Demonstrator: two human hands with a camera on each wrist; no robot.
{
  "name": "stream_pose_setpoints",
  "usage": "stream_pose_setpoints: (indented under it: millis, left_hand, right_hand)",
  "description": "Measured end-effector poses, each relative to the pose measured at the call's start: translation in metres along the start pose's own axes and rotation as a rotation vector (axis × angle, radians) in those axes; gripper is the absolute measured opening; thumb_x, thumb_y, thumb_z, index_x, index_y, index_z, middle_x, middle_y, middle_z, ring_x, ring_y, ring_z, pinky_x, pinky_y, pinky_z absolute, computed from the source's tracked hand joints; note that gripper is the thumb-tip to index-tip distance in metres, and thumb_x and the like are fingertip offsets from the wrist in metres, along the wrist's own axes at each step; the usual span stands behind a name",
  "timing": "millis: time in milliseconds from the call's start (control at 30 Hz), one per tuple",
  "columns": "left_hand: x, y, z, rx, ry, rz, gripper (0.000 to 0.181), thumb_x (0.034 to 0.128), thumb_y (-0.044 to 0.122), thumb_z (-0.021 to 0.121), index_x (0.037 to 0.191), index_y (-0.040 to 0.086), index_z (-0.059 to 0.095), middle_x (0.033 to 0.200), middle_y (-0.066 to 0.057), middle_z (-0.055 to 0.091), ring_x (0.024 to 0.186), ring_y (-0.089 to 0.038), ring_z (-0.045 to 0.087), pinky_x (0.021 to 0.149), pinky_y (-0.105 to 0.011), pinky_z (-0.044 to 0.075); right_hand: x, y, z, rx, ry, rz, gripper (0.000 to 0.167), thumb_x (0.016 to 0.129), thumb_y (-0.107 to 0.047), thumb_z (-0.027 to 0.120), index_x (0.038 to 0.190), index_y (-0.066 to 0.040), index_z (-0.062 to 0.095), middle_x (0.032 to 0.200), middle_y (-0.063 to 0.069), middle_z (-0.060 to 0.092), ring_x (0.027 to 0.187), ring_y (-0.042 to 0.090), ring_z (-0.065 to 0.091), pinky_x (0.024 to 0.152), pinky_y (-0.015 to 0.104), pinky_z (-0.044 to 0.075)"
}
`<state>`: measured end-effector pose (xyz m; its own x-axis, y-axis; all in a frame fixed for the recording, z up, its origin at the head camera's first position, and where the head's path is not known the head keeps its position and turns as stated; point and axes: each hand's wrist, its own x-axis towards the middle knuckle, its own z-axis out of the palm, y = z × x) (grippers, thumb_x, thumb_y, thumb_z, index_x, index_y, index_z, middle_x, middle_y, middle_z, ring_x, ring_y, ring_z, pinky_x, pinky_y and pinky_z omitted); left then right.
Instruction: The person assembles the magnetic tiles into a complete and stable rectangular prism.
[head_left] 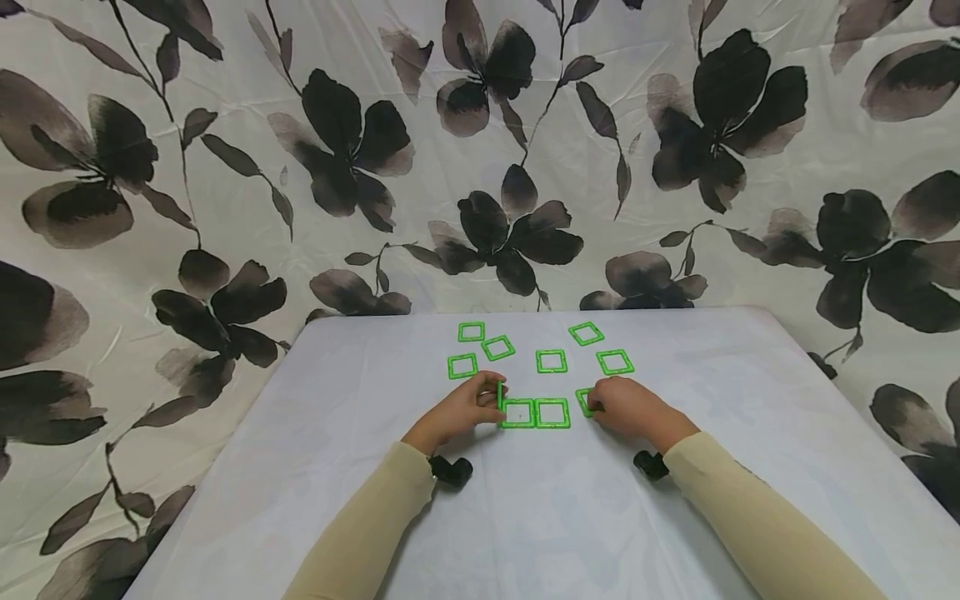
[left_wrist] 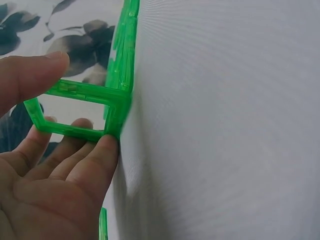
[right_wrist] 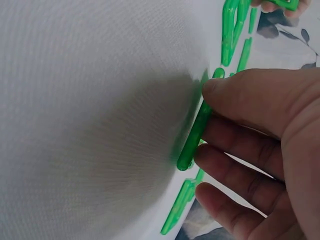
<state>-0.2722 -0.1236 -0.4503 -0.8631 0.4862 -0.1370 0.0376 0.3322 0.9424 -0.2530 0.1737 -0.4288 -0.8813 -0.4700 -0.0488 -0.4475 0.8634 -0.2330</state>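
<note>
My left hand (head_left: 459, 412) pinches a green see-through square magnetic tile (left_wrist: 90, 91) between thumb and fingertips. That tile stands upright at the left side of a flat green tile (head_left: 519, 426), seemingly touching its edge. A second flat tile (head_left: 553, 426) lies against the first one's right side. To the right, my right hand (head_left: 630, 407) holds another open-framed green square tile (right_wrist: 192, 137) by thumb and fingers, apart from the joined pair. The right wrist view has it tilted close to the tabletop; fingers cover part of it.
Beyond the hands, several loose green square tiles lie flat, among them one at back left (head_left: 472, 324) and one at right (head_left: 615, 371). White cloth covers the table (head_left: 525, 517). A flower-printed curtain (head_left: 420, 183) hangs behind its far edge.
</note>
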Motion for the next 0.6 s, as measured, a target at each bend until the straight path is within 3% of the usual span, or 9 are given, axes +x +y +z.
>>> stream_pose_setpoints:
  millis: [133, 600]
  left_hand:
    - [-0.0002, -0.0003, -0.0001, -0.002, 0.002, 0.005, 0.066, 0.0835, 0.004, 0.073, 0.140, 0.004, 0.039, 0.143, -0.013, 0.048, 0.142, -0.026, 0.037, 0.115, -0.041, 0.034]
    - [0.0021, -0.0027, 0.0001, -0.004, -0.004, 0.029, 0.065, 0.0833, 0.003, 0.073, 0.139, 0.002, 0.039, 0.142, -0.015, 0.047, 0.142, -0.028, 0.037, 0.114, -0.041, 0.035]
  right_hand:
    - [-0.0014, -0.0007, -0.0018, -0.020, 0.021, -0.012, 0.006, 0.090, -0.015, 0.066, 0.087, -0.016, 0.071, 0.088, -0.004, 0.069, 0.079, 0.011, 0.060, 0.079, 0.035, 0.052]
    - [-0.0069, -0.0061, -0.0061, -0.080, 0.150, -0.063, 0.017, 0.087, -0.006, 0.067, 0.103, -0.008, 0.073, 0.101, 0.002, 0.071, 0.099, 0.023, 0.066, 0.091, 0.040, 0.053]
